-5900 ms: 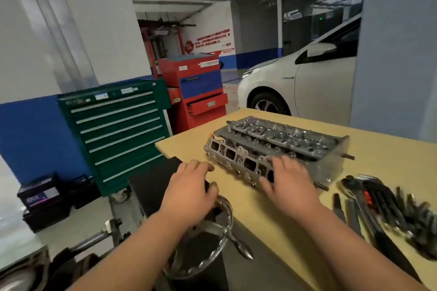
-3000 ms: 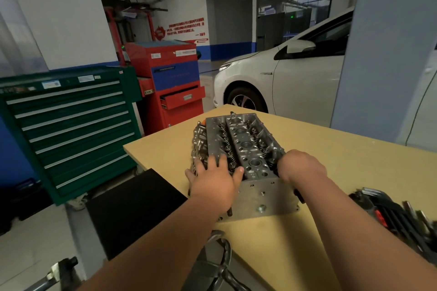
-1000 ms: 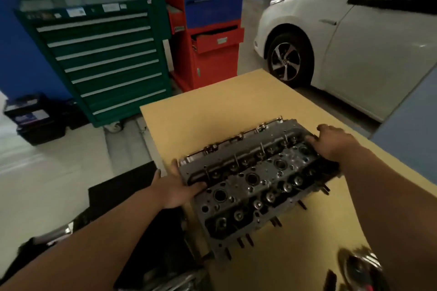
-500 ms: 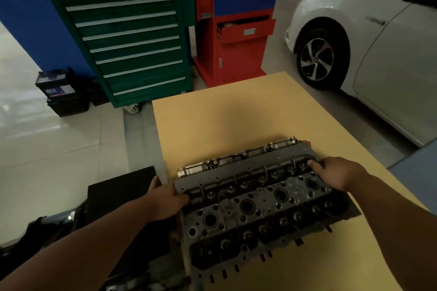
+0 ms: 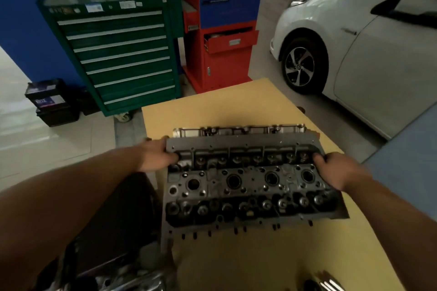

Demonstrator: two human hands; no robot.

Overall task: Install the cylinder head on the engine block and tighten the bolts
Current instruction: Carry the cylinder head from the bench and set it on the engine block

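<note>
Cylinder head (image 5: 250,184) turned square, hands (image 5: 156,156) (image 5: 338,172) gripping ends

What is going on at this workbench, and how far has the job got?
A person grips a cylinder head by its two ends, the left hand at its left end and the right hand at its right end, over a tan table, near the table's left edge. The head is not yet on an engine block. A green tool chest, a red cabinet and a white car stand behind.
</note>
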